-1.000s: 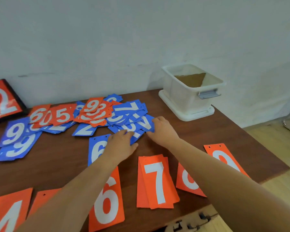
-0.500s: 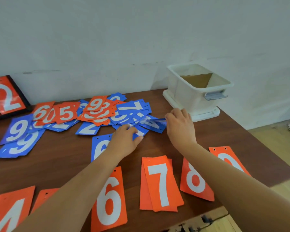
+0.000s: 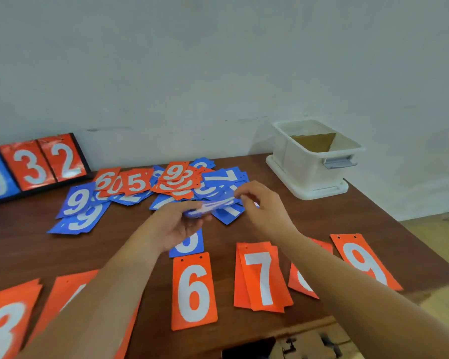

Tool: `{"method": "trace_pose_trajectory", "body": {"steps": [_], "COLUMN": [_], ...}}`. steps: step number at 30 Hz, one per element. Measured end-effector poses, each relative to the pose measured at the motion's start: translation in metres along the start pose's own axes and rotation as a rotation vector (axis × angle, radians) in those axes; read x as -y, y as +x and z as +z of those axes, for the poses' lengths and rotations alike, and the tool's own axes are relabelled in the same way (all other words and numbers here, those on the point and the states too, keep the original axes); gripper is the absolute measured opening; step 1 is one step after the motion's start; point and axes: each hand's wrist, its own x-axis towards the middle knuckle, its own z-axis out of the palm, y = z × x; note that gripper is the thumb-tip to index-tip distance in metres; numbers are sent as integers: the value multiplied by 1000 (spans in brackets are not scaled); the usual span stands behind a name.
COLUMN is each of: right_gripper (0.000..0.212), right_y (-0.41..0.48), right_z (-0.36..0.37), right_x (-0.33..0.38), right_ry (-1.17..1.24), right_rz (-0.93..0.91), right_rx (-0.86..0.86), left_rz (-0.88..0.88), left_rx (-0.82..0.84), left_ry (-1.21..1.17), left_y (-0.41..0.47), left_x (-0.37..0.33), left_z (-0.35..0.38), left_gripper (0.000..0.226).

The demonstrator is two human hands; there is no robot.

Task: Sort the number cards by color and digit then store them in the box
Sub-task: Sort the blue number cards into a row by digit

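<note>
The left hand [image 3: 176, 226] held a few blue cards [image 3: 210, 207] from below, fingers curled around them, and the right hand [image 3: 266, 207] pinched their other end. Just behind lay a messy pile of blue and orange cards [image 3: 176, 178] on the brown table [image 3: 24, 244], and a row of orange cards [image 3: 193, 291] lay in front. The white box [image 3: 314, 164] stood at the far right corner, apart from the hands.

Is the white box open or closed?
Open: the white box has no lid on top, and a brown sheet shows inside it.
</note>
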Motion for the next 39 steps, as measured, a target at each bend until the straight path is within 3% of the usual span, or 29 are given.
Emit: {"method": "trace_pose_trajectory", "body": {"steps": [4, 7, 12, 19, 23, 27, 30, 35, 39], "right_gripper": [43, 46, 45, 18, 16, 12, 3, 6, 8], "right_y": [7, 15, 23, 31, 28, 19, 7, -29, -60], "right_z": [32, 54, 77, 75, 65, 49, 45, 65, 85], "right_x": [-1, -18, -41, -42, -30, -2, 24, 58, 75], "right_ry": [70, -252, -703, -912, -888, -672, -546, -614, -691], "right_rz": [159, 290, 240, 102, -4, -49, -199, -438, -531], "right_rx": [71, 194, 426, 361, 57, -158, -295, -130, 28], "left_rz": [61, 133, 174, 149, 157, 167, 174, 211, 300], "left_rx": [-170, -277, -314, -308, -298, -303, -286, -175, -183], "left_ry": [102, 97, 116, 105, 89, 57, -4, -233, -280], "left_y": [-7, -10, -9, 2, 1, -10, -27, -66, -91], "left_x": [0, 2, 6, 12, 14, 14, 17, 18, 26], "left_z": [-34, -53, -68, -71, -68, -68, -68, -66, -75], "left_gripper": [28, 20, 12, 17, 15, 19, 19, 11, 24]}}
